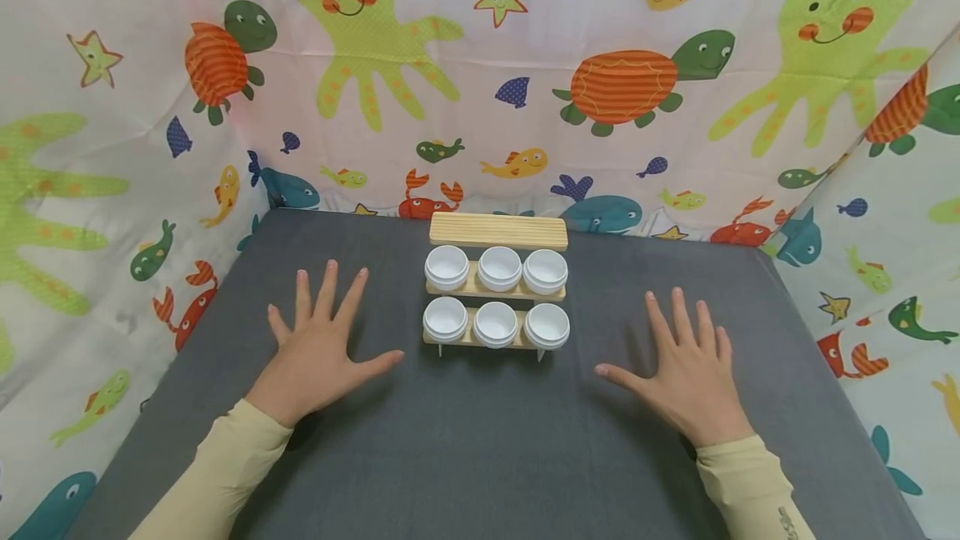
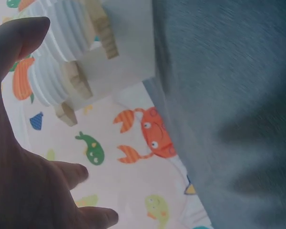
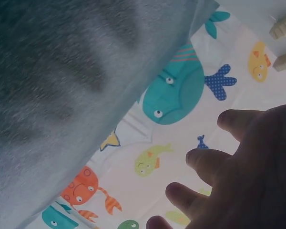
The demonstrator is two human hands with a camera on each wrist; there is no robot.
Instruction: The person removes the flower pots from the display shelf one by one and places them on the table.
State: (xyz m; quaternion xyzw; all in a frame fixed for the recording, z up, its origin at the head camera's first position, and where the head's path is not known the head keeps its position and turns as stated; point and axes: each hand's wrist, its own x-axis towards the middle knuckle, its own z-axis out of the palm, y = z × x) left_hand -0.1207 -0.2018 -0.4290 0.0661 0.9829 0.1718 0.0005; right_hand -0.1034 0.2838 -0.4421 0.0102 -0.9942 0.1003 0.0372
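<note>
My left hand [image 1: 321, 357] hovers over the dark table left of a tiered stand, fingers spread and holding nothing. On the other side, my right hand [image 1: 686, 377] is likewise spread with nothing in it. Between them stands the tiered stand, whose wooden top board [image 1: 498, 232] is bare. Three round white cups [image 1: 500, 268] sit in a row on the middle tier, three more white cups [image 1: 495, 325] on the front tier. The left wrist view shows ribbed cup sides [image 2: 47, 81] beyond the thumb. In the right wrist view, only wooden board ends [image 3: 284, 26] of the stand appear.
A dark grey cloth [image 1: 480, 448] covers the table. Behind it and at both sides hangs a white curtain [image 1: 465, 40] printed with sea animals, reaching the table's edges.
</note>
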